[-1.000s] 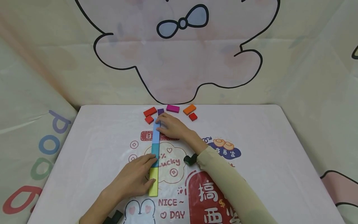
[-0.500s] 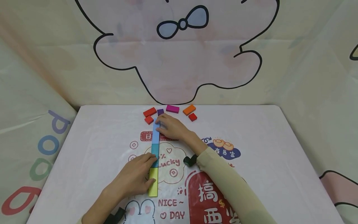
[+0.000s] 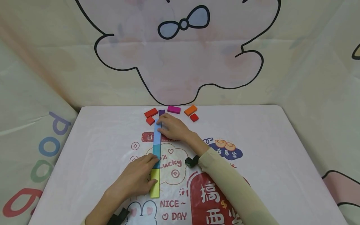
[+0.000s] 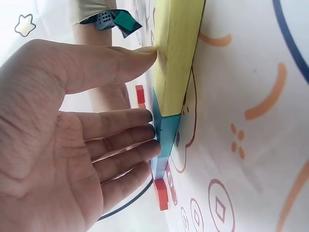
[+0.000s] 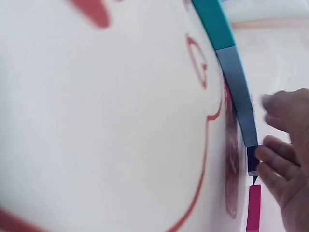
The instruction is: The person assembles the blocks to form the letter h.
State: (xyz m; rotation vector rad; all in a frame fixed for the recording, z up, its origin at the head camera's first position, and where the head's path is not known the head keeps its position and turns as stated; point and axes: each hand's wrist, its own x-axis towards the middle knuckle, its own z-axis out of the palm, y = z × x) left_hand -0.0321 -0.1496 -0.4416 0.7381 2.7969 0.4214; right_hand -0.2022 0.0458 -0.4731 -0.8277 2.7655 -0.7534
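Note:
A straight row of wooden blocks runs away from me on the white table. From near to far it has a yellow block [image 3: 155, 191], a teal block [image 3: 156, 150] and light blue blocks [image 3: 157, 137]. My left hand [image 3: 135, 176] rests on the row, its straight fingertips at the teal part and its thumb on the yellow block. At the far end, my right hand [image 3: 175, 127] touches the light blue part with extended fingers and thumb. A purple block [image 5: 252, 159] follows the light blue end, partly behind the right fingers in the right wrist view.
Past the row's far end lie a magenta block [image 3: 174, 109], an orange block [image 3: 190, 110] and red blocks [image 3: 151, 112], near the table's back edge. Printed words and drawings cover the middle of the tablecloth [image 3: 92, 150]. A patterned curtain [image 3: 180, 62] hangs behind.

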